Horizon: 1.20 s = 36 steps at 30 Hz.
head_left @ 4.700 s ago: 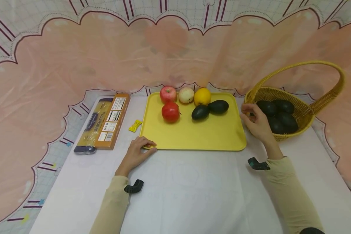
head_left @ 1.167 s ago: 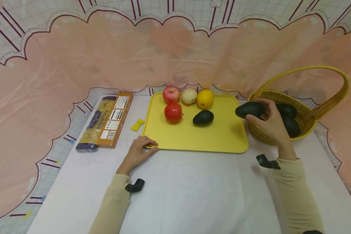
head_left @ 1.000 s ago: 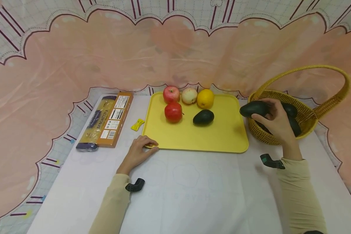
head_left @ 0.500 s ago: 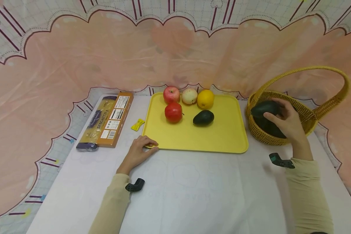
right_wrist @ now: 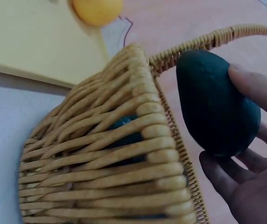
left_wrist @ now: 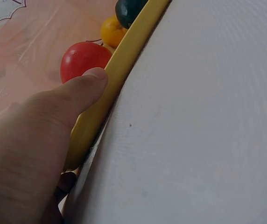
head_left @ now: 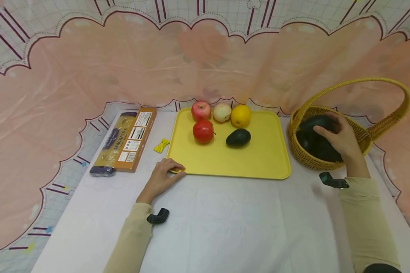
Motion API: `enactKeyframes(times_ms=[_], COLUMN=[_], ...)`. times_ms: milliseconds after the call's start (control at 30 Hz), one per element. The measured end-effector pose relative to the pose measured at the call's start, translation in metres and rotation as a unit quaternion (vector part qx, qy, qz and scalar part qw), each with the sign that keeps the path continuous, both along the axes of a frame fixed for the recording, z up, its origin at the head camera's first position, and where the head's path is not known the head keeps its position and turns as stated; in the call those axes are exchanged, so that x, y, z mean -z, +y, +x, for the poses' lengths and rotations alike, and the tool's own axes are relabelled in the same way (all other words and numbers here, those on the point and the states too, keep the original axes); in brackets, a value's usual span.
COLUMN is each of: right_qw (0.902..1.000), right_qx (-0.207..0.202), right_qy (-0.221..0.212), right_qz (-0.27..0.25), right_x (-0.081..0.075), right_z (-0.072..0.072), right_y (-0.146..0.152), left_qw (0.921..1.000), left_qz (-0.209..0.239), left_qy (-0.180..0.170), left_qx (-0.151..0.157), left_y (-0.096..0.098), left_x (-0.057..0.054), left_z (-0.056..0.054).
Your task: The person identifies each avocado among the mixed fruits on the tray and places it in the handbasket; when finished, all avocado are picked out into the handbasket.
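Note:
In the head view, my right hand [head_left: 343, 140] grips a dark green avocado [head_left: 316, 123] at the mouth of the wicker basket [head_left: 309, 161]. Thumb and fingers wrap the avocado's sides in the right wrist view, just over the basket rim. Other avocados [head_left: 322, 149] lie in the basket, partly hidden by the hand. At the near left corner of the yellow tray [head_left: 208, 161], my left hand [head_left: 160, 179] pinches the rim, thumb [left_wrist: 89, 86] on top. One avocado [head_left: 238, 137] rests on the tray, right of a red apple [head_left: 203, 131].
Along the tray's back sit a pink apple [head_left: 201, 110], a pale round fruit [head_left: 222, 112] and a yellow fruit [head_left: 240, 116]. Left of it lie a wrapped candy [head_left: 161, 145], an orange-brown box [head_left: 136, 138] and a spaghetti packet [head_left: 114, 142]. The basket's handle [head_left: 365, 80] arches high.
One of the two avocados on the tray has been picked up by my right hand and carried right, then down into the basket's mouth. My left hand stays at the tray corner.

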State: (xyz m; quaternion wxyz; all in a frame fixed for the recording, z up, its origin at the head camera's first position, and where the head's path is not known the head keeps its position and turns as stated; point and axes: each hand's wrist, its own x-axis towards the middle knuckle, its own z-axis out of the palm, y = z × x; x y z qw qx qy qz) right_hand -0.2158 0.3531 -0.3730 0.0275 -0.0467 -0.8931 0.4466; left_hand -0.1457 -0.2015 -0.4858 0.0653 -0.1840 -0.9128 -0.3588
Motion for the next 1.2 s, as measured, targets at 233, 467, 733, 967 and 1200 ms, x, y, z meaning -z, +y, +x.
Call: enactKeyframes(times_ms=[233, 467, 733, 967, 1200], right_qw=[0.9999, 0.9992, 0.9988, 0.9972, 0.9926], right_qx=[-0.006, -0.018, -0.034, -0.051, -0.098], right_qy=[-0.011, -0.029, -0.02, -0.033, -0.012], right_qz=[0.008, 0.022, 0.031, 0.045, 0.071], right_x=[-0.002, 0.001, 0.0, 0.004, 0.006], right_z=[-0.016, -0.029, -0.042, -0.051, -0.059], right_y=[0.002, 0.003, 0.001, 0.006, 0.009], left_qw=[1.0, 1.0, 1.0, 1.0, 1.0], left_qz=[-0.001, 0.001, 0.0, 0.002, 0.004], left_qy=[0.002, -0.004, -0.003, -0.004, -0.006], left_qx=[0.0, -0.002, -0.004, -0.001, -0.002], left_y=[0.0, 0.001, 0.0, 0.001, 0.0], left_x=[-0.001, -0.002, -0.002, -0.002, -0.001], left_z=[0.001, 0.001, 0.002, 0.003, 0.002])
